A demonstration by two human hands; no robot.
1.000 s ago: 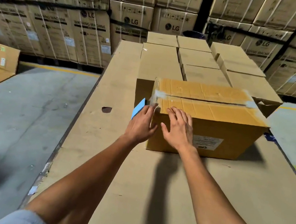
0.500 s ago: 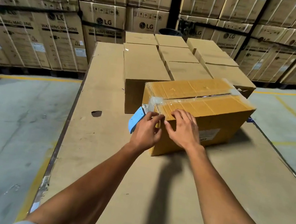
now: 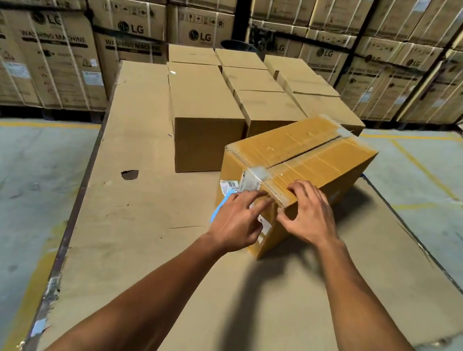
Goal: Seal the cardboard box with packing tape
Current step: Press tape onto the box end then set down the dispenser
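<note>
Now the cardboard box (image 3: 301, 168) sits rotated compared with a second ago: its long side then faced the person squarely, and at present one corner points toward the hands. The packing tape (image 3: 257, 176) strip runs along the top seam and folds over the near end face, just beyond the fingertips. The left hand (image 3: 235, 221) lies flat on that end face with fingers extended, pressing on the tape tail; a blue tool (image 3: 219, 206) shows at its outer edge, and whether the hand grips it cannot be determined. The right hand (image 3: 309, 215) rests half-curled on the top corner, fingers spread, bracing the box. Judged from this, the seam strip is applied and the end is being smoothed down.

Under both forearms lies a flat cardboard sheet (image 3: 132, 220) with a small hole to the left of the left hand. Beyond the hands stand plain cartons (image 3: 204, 110), then stacked appliance cartons (image 3: 46, 55). Concrete floor (image 3: 2, 199) flanks both arms
</note>
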